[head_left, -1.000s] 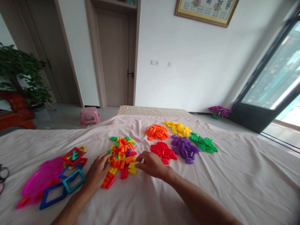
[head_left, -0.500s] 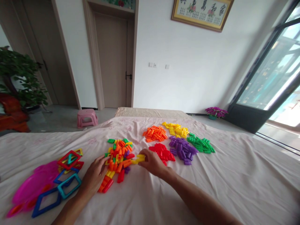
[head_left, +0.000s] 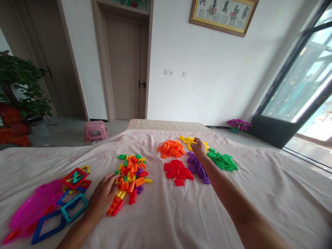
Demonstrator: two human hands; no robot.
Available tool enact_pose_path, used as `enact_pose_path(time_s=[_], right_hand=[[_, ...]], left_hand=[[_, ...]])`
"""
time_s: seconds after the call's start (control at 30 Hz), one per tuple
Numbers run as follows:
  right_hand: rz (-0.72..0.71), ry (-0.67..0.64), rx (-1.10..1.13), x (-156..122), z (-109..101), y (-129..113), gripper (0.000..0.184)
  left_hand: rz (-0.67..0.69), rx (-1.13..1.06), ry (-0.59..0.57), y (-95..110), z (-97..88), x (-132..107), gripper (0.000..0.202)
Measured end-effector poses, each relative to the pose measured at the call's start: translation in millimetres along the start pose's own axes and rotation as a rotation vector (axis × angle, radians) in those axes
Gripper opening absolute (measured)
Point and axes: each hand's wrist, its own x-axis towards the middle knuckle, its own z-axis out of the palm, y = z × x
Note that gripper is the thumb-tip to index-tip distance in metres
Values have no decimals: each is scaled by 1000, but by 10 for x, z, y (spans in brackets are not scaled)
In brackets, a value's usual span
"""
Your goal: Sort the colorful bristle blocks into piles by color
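Observation:
My left hand [head_left: 105, 193] rests at the near left edge of a mixed heap of plastic building blocks [head_left: 132, 170], its fingers slightly apart and touching the outer pieces. Over the far yellow blocks [head_left: 185, 139] is my right hand [head_left: 199, 148], thumb and fingers curled together. Whether a block sits in those fingers is hidden. Close around that hand lie orange blocks [head_left: 171, 149], purple blocks [head_left: 193, 160] partly covered by my forearm, and green blocks [head_left: 223, 160]. Red blocks [head_left: 177, 170] form a separate pile nearer me.
Left of my left hand, a magenta plastic tray [head_left: 32, 205] lies beside several geometric frames [head_left: 75, 207]. A wrinkled pale cloth [head_left: 166, 221] covers the surface. Beyond its edge stand a pink stool [head_left: 95, 130] and a potted plant with purple flowers [head_left: 238, 125].
My right hand has moved from beside the mixed heap, where it held yellow blocks, away and right to the yellow pile. My left hand stays nearly in place.

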Motion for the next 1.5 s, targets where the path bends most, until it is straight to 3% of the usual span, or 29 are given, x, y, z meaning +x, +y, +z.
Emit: enact_pose_path(time_s=[0.13,0.27,0.43,0.63,0.9,1.07,1.17,1.3,1.37,1.43,1.5], right_hand=[[-130,-113,171,-321,175,-188,46],[-352,-387,269,-905,340,-546,28],[-562,-713,202,-1608,387,-920,24],[-656,-738,-69,-1923,452,-1022,24],[-628,-708,-102,-1787,415,-945,16],[-551,-597,-123,-1493,283,-844,15],[-462,-424,-157,-1078,154,-717,18],[-236,-22,-122,-400,-41,-465,35],[-150,96,-77,-210,-75,-368,43],[-142,76,-11,-218,-22,-333,40],[-222,-55,58,-416,117,-364,31]], left_hand=[[10,0,0,22,-14,1,41],[17,-10,-14,45,-36,5,40],[14,-15,-13,62,-49,5,41],[18,-13,-2,69,-47,-1,40],[22,-3,-19,69,-57,12,41],[18,-9,-5,78,-56,2,39],[11,-11,-9,73,-49,-3,38],[13,-10,-22,61,-43,2,38],[12,-11,-30,56,-41,6,39],[11,-12,-33,52,-39,9,40],[10,-11,-23,52,-40,9,40]])
